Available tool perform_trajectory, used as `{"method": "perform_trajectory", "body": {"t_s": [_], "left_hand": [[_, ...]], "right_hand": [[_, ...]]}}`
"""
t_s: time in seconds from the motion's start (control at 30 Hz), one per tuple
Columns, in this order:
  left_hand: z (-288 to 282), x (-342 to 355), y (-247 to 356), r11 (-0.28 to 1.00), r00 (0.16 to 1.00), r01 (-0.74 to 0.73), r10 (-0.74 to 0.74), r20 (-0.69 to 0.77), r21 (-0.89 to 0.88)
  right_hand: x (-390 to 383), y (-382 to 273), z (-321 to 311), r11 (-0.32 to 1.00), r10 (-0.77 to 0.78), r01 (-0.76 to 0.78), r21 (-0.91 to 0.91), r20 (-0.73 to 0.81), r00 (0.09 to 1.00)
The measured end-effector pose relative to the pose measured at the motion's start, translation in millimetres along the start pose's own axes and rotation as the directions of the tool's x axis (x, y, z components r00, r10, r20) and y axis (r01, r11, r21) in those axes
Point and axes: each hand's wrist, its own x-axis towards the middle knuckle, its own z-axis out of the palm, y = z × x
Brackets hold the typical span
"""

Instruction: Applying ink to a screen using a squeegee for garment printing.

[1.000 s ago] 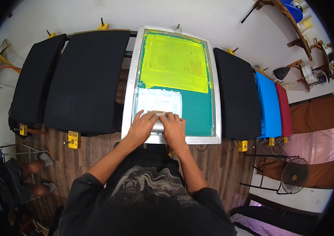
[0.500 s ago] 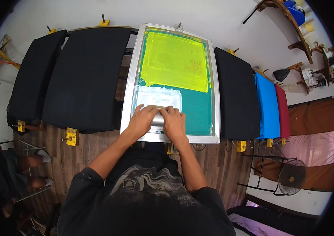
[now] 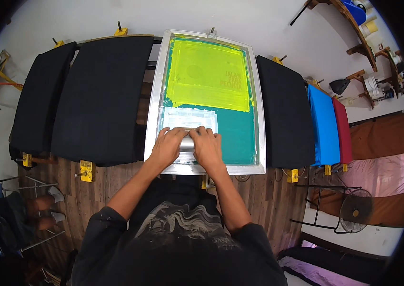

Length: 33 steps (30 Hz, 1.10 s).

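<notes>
Taking the screen as a clock with 12 at its far edge, the metal-bodied squeegee [image 3: 187, 145] lies between 6 and 7 o'clock, near the bottom bar of the silver frame [image 3: 152, 114]. The left hand [image 3: 166, 147] grips it from the 9 o'clock side and the right hand [image 3: 206, 145] from the 3 o'clock side. The fingers of both bend over its top edge, the outermost left finger slightly apart; what the thumbs pinch is hidden.

Just beyond, toward 7 o'clock, is the white ink patch [image 3: 194, 116]; the yellow-green patch [image 3: 206, 71] fills the 12 o'clock half, with only a narrow teal strip between. If the squeegee strays past that strip, the 2 colours could mix. Uneven pressure from the 2 hands could leave 1 side of the white thin. If the frame shifts over its board, the print could blur.
</notes>
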Motion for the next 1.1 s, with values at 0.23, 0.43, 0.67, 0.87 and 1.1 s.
{"method": "perform_trajectory", "body": {"t_s": [0.23, 0.43, 0.67, 0.87, 1.1], "left_hand": [[10, -33, 16, 0.998, 0.999, -0.051, 0.051, 0.011, -0.047], [-9, -22, 24, 0.999, 0.99, 0.01, -0.003, 0.141, -0.053], [-8, 16, 3, 0.988, 0.981, 0.128, -0.112, 0.16, -0.09], [-12, -27, 37, 0.982, 0.951, 0.184, -0.169, 0.259, -0.037], [-24, 1, 55, 0.97, 0.937, 0.24, -0.223, 0.27, -0.03]], "right_hand": [[-43, -8, 0, 0.994, 0.066, -0.076, 0.083, 0.117, 0.991], [-30, -4, -20, 0.996, 0.053, -0.066, 0.057, 0.202, 0.978], [8, 6, 0, 0.999, 0.039, -0.037, -0.022, 0.096, 0.995], [-38, 1, -10, 0.988, -0.029, -0.004, 0.151, 0.214, 0.976], [-15, 12, -29, 0.989, -0.004, -0.029, 0.148, 0.216, 0.976]]}}
